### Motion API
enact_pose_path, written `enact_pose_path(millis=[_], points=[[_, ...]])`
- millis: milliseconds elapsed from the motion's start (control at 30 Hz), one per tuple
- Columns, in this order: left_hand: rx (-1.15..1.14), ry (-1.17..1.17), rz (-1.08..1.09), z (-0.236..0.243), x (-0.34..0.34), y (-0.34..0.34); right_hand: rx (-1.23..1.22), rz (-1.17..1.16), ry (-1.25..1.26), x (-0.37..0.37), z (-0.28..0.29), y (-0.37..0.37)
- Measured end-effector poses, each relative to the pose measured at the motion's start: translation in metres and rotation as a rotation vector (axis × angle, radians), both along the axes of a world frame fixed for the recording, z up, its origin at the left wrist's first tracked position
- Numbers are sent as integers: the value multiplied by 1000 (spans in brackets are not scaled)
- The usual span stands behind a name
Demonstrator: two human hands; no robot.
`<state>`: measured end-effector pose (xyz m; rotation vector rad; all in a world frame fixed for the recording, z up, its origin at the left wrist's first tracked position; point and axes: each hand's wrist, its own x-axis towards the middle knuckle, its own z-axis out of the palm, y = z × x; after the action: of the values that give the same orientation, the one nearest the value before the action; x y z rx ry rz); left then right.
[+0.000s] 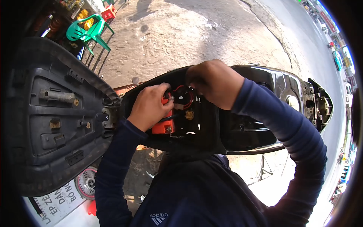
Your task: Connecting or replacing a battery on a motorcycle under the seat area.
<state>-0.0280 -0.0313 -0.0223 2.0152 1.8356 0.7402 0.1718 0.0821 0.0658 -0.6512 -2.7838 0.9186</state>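
A scooter's open under-seat compartment (204, 126) lies before me. At its left end sits an orange-red battery (162, 127). My left hand (150, 104) rests over the battery, its thumb and fingers closed at the battery's upper corner; what they pinch is too small to make out. A red wire (191, 101) loops through the compartment beside those fingertips. My right hand (215, 83) reaches over the far rim with fingers bent together near the wire's upper end, and its grip is in shadow. A pale connector (179, 107) and a brass-coloured round fitting (189, 115) show below the loop.
The scooter's seat (56, 117) is flipped open to the left, underside up. Glossy black bodywork (261, 109) extends right. Beyond stand a green plastic chair (92, 32) and a red stool (109, 13) on rough pavement. A wheel with a pink-red rim (87, 182) lies lower left.
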Motion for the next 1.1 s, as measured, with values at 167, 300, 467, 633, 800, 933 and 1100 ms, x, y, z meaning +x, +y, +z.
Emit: enact_pose_path(millis=[167, 300, 467, 633, 800, 933, 1100], points=[[15, -8, -6, 0, 2, 2, 131, 9, -241, -38, -72, -1], [-7, -26, 9, -1, -2, 2, 83, 13, -276, -44, -88, -4], [80, -107, 1, -10, -7, 1, 2, -66, -258, -48, -84, -1], [51, -38, -6, -5, -7, 1, -5, -172, -314, -47, -86, -11], [-48, -54, -21, 4, -5, 4, -40, -10, -341, -42, -94, 1], [-150, 6, -15, -1, -11, 0, 68, -139, -377, -47, -75, -13], [-169, 25, -36, -5, -12, 1, 59, 91, -214, -41, -82, -9]])
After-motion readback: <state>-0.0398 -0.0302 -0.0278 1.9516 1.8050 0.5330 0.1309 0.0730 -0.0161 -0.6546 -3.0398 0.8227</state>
